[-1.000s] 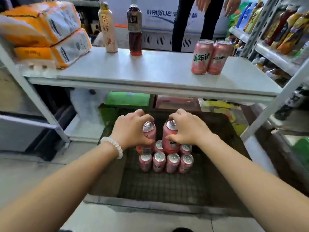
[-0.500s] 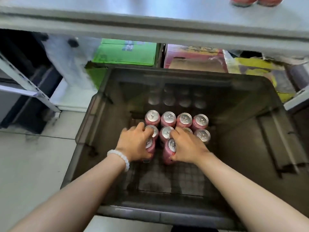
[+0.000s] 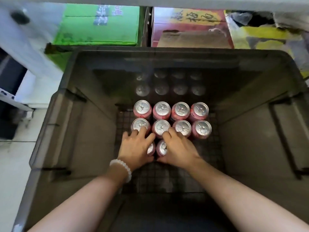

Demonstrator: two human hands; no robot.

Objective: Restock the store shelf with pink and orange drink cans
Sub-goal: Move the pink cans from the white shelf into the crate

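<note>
Crowding pink cans (image 3: 181, 111), grey crate (image 3: 250, 124), perhaps cartons (image 3: 100, 24)

The cans (image 3: 180, 111) are pink with silver tops; the crate (image 3: 83, 131) that holds them is dark grey, half clear, and its floor has a black grid pattern; the bracelet (image 3: 122, 168) on the left wrist is of white beads; far left lies a bright green carton (image 3: 100, 25); right of it a red carton (image 3: 192, 25) with dark characters on yellow; far right a yellow wrapped pack (image 3: 267, 36); the floor (image 3: 15, 164) is pale grey.
</note>
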